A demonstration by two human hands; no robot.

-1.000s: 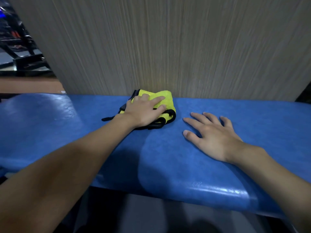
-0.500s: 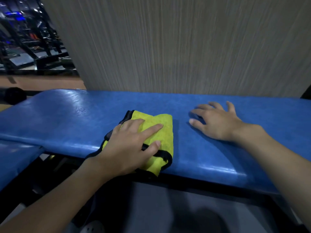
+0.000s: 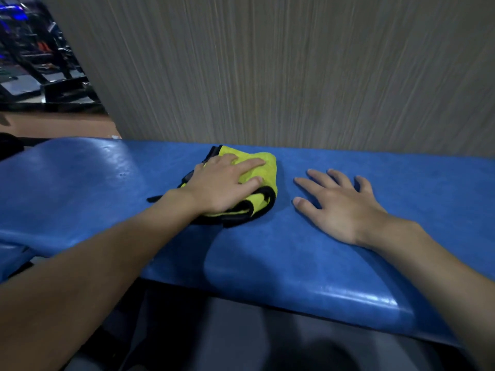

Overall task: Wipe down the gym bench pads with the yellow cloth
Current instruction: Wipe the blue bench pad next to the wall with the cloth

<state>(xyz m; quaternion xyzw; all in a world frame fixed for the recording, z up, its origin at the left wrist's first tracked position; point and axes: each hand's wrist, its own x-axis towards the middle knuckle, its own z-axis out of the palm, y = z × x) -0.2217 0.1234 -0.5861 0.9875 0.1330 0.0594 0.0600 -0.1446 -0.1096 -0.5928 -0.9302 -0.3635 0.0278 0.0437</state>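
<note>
yellow cloth (image 3: 267, 170) lies bunched on the blue padded table (image 3: 80, 183), near its far edge. dark gym racks (image 3: 40, 62) stand far left. left hand (image 3: 222, 186) presses it flat, grip wide; right hand (image 3: 340, 204) rests just beside, splayed, holding nothing. grained wall (image 3: 294, 76) rises close behind.
</note>
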